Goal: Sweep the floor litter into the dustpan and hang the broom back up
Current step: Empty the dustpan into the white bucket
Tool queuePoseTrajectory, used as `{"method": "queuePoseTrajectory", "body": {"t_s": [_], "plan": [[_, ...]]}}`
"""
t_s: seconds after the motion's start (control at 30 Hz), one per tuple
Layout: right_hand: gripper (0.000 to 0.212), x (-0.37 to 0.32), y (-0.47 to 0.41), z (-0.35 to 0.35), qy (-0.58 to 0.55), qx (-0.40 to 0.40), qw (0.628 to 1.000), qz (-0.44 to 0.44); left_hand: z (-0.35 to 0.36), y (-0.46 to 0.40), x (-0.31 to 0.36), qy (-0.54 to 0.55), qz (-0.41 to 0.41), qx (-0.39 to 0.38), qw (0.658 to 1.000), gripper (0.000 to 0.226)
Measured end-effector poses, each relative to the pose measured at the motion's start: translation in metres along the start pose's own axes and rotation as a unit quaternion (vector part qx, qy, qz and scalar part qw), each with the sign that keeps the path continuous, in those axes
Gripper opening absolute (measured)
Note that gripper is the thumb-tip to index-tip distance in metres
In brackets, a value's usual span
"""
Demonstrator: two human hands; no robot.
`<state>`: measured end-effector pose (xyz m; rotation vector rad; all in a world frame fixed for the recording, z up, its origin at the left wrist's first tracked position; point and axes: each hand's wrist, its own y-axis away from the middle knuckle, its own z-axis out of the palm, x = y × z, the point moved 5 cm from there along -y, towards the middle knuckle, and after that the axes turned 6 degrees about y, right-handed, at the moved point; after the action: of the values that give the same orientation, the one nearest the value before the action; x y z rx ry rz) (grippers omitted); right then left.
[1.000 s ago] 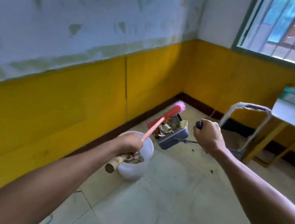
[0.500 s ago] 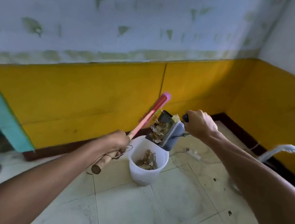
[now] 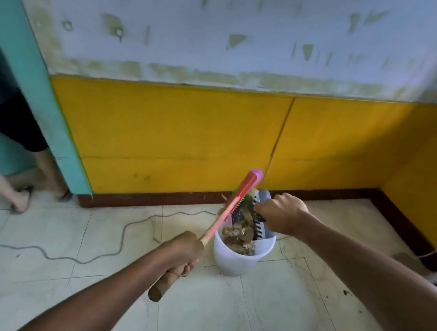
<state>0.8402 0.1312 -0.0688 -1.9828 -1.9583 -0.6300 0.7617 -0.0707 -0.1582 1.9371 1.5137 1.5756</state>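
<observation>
I see a smooth white plastic bucket (image 3: 239, 258), a wood-ended broom (image 3: 220, 217) handle, glossy floor tiles (image 3: 214, 323), and a rough, peeling painted wall (image 3: 235, 23).

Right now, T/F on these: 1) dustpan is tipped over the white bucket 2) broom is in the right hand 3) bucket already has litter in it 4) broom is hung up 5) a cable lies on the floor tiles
1) True. The dustpan, gripped by the right hand, is tilted steeply over the white bucket.
2) False. The left hand grips the broom by its handle.
3) True. Litter shows inside the bucket.
4) False. The broom is held in the air, head up by the dustpan.
5) True. A cable snakes across the tiles at left.
</observation>
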Motion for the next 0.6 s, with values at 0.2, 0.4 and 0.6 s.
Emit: {"method": "queuePoseTrajectory", "body": {"t_s": [0.2,0.4,0.6], "plan": [[0.017,-0.008,-0.017,0.004,0.011,-0.001,0.999,-0.03,-0.009,-0.003,-0.012,0.04,-0.007,0.003,0.999,0.024],[0.009,-0.011,-0.055,-0.007,0.068,-0.034,0.995,-0.071,-0.016,-0.001,-0.027,0.039,-0.029,0.008,0.999,0.023],[0.012,-0.007,-0.076,-0.016,0.123,-0.063,0.985,-0.103,-0.035,-0.002,-0.032,0.073,-0.032,0.004,0.997,0.027]]}}
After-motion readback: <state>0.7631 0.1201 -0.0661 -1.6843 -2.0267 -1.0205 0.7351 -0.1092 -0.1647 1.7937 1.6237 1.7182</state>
